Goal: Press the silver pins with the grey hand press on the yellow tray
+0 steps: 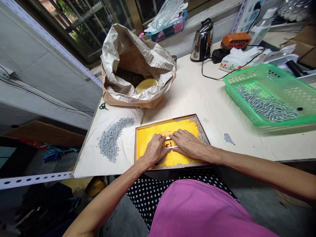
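My left hand [155, 148] and my right hand [185, 141] face each other over a shallow yellow-bottomed tray [145, 136]. Between them run two thin silvery strips [170, 148], one at the fingertips and one at the thumbs. Both hands are closed on the ends of these strips; whether they are rows of pins or solid pieces I cannot tell. Loose small metal pins [201, 133] lie along the tray's right side, with a few along its edges. Beneath my left hand, a small grey object [161, 160] is partly hidden.
A curved heap of metal pins [112, 140] lies left of the tray, near green-handled scissors [103, 106]. Behind stands an open woven sack [138, 98] with a yellow dish [146, 85] inside. Rightward are a green basket [261, 122] holding pins and a steel kettle [202, 41].
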`<action>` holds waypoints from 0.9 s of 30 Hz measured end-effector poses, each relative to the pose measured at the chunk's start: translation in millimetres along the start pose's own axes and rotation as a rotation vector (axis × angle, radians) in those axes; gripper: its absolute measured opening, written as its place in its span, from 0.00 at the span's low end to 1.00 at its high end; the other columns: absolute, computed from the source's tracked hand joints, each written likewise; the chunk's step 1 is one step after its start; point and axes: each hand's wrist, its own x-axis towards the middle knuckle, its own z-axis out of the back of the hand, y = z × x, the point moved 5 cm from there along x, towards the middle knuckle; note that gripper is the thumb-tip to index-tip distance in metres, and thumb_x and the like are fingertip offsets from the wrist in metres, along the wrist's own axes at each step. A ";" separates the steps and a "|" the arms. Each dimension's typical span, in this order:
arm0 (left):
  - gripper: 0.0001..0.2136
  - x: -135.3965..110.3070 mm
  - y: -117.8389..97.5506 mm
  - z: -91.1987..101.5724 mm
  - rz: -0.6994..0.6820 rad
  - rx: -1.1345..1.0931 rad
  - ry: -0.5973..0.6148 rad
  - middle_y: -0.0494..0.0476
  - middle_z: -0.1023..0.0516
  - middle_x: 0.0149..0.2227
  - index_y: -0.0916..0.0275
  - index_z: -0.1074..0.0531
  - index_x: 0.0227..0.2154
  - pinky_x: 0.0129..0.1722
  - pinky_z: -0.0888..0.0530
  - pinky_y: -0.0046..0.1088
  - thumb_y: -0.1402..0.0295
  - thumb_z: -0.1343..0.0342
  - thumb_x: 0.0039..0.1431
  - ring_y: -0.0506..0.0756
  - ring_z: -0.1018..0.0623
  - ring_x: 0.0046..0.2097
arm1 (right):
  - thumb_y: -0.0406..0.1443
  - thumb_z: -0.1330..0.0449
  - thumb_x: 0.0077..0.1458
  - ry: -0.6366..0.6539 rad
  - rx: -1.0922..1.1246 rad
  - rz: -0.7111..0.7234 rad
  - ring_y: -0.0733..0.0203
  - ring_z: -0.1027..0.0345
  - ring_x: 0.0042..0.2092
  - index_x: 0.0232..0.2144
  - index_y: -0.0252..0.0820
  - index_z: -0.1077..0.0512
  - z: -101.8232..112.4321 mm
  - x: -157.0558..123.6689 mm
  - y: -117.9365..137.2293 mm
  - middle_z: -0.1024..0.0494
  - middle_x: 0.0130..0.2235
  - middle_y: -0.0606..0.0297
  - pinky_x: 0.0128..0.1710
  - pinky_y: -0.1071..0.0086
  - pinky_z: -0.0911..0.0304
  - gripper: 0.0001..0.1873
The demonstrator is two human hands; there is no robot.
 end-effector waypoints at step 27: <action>0.11 -35.7 -5.7 10.9 -0.075 -0.027 -0.205 0.60 0.25 0.46 0.60 0.24 0.45 0.49 0.28 0.34 0.72 0.52 0.69 0.57 0.28 0.49 | 0.30 0.49 0.64 -0.082 -0.038 0.093 0.55 0.38 0.38 0.34 0.41 0.29 -4.3 42.7 -53.3 0.26 0.35 0.58 0.38 0.64 0.45 0.10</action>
